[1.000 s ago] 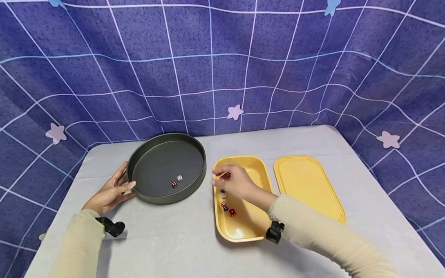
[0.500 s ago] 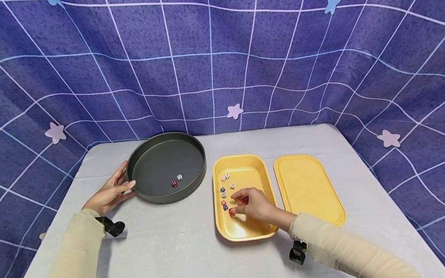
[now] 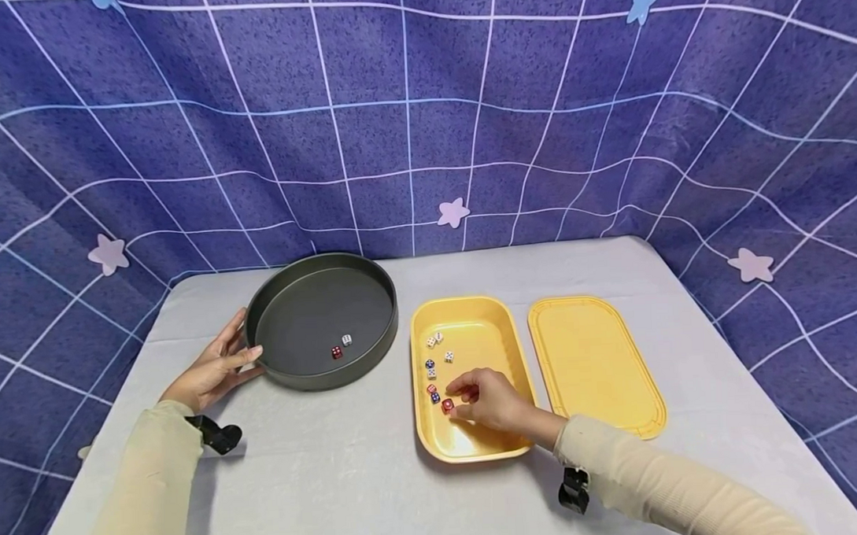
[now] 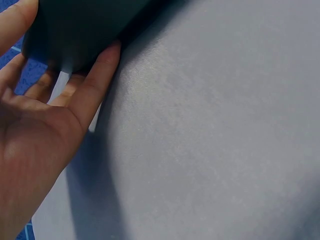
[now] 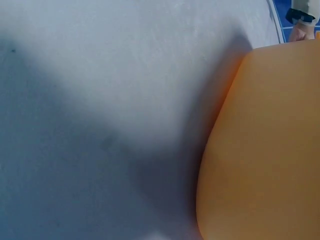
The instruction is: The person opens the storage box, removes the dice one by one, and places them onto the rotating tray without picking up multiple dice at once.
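My left hand [image 3: 215,365] grips the near-left side of a round dark pan [image 3: 316,307], thumb at the rim and fingers along the outer wall. The left wrist view shows these fingers [image 4: 95,85] low against the pan's side. Inside the pan lie a red die [image 3: 336,352] and a white die [image 3: 347,340]. My right hand [image 3: 491,399] is down in a yellow tray [image 3: 520,374], thumb and index finger apart, fingertips right at a red die [image 3: 447,406]. Several white, blue and red dice lie along the tray's left side, among them a blue die [image 3: 430,364].
A flat yellow lid [image 3: 595,364] lies to the right of the tray. A light grey cloth [image 3: 315,476] covers the table, and a blue gridded curtain [image 3: 367,144] stands behind and at both sides. The tray's outer wall [image 5: 265,150] fills much of the right wrist view.
My right hand has moved from the tray's upper left down toward the near red die, uncovering white dice. Since half a second ago it has barely shifted. The left hand and pan stay put.
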{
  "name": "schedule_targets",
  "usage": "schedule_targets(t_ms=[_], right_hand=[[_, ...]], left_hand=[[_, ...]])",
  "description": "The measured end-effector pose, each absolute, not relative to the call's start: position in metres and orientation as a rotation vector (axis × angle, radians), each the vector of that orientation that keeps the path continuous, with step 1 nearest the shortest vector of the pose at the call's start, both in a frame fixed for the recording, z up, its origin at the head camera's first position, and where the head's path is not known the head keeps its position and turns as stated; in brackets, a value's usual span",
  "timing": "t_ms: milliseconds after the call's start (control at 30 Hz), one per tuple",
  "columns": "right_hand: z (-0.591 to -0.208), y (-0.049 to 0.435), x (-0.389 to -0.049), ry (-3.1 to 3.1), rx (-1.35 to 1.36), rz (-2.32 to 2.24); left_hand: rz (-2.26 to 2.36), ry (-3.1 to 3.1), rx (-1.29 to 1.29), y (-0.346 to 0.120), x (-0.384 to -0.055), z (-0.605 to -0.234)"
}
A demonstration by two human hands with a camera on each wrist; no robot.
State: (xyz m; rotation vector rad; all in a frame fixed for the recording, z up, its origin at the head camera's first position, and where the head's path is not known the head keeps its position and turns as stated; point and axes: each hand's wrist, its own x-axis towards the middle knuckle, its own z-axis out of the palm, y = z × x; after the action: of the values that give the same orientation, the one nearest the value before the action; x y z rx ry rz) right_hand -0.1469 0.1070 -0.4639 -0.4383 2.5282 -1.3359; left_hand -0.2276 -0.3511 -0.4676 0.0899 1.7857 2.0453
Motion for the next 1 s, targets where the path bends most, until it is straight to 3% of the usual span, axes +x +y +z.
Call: schedule_targets(t_ms=[1000], right_hand=[[-0.4663,0.1008,-0.1478,2.583,-0.436,-1.255]], left_hand=[[2.008,1.845,0.113,-0.3524,-0.2286,-0.4658]])
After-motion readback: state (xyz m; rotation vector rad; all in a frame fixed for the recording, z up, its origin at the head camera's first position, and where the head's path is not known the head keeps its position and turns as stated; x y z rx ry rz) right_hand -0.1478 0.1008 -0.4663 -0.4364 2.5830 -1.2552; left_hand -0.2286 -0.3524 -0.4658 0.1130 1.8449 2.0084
